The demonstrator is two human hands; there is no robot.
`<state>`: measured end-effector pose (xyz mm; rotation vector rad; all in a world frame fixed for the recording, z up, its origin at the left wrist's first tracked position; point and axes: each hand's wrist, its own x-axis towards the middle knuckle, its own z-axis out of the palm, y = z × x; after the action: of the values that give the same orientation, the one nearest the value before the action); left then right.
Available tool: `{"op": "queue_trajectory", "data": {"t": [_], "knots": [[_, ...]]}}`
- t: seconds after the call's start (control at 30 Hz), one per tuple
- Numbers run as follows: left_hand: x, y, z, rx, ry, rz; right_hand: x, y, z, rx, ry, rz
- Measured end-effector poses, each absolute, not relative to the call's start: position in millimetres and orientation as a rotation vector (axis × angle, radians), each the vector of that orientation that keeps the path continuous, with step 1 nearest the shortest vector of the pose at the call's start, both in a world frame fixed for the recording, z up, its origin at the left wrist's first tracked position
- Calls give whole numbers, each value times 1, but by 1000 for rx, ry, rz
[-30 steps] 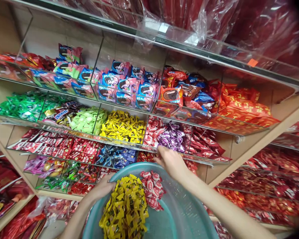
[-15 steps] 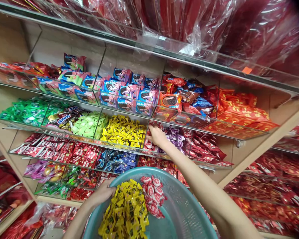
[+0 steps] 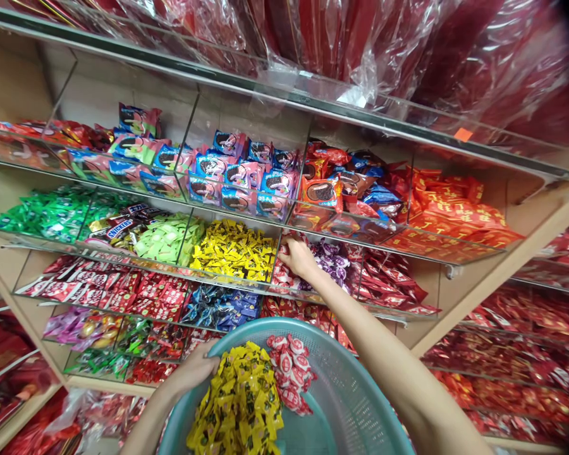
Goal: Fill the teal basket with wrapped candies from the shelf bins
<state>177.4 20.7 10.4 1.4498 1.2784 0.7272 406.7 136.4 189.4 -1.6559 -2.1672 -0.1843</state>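
My left hand (image 3: 196,368) is closed around the left rim of a teal plastic basket (image 3: 360,379). Inside the basket, a large heap of yellow-wrapped candies (image 3: 239,401) lies beside a smaller pile of red-and-white wrapped candies (image 3: 291,370). My right hand (image 3: 298,258) reaches over the clear front panel into a shelf compartment, its fingers curled down among red-and-white candies (image 3: 283,277). The fingertips are partly hidden there. Directly left of that hand is a compartment of yellow candies (image 3: 234,249); purple-and-white candies (image 3: 334,259) lie to its right.
Clear dividers (image 3: 189,240) and front panels split the shelves into compartments. Above are packaged cookies (image 3: 239,174) and orange packets (image 3: 455,202). Snickers bars (image 3: 123,224) and green candies (image 3: 47,212) lie at left, blue candies (image 3: 222,306) below. Plastic-wrapped red goods (image 3: 322,38) fill the top.
The view has shifted very slightly. My right hand stays in the same compartment with its fingers a little more curled; the left hand and the basket's contents look the same.
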Motion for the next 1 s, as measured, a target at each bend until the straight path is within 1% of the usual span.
{"op": "queue_trajectory", "data": {"t": [0.2,0.37,0.5,0.73,1.0], "knots": [[176,22,8,1488,1235,740,408,134,189,-1618,-2097,-156],[175,23,5,1491,1233,752,417,114,186,-1283,-2018,-113],[176,21,9,1474,1260,748,421,94,178,-1105,-1989,3],[176,20,11,1472,1248,758,424,75,173,-1078,-1936,159],[173,21,10,1484,1274,719,422,67,170,-1030,-1916,204]]}}
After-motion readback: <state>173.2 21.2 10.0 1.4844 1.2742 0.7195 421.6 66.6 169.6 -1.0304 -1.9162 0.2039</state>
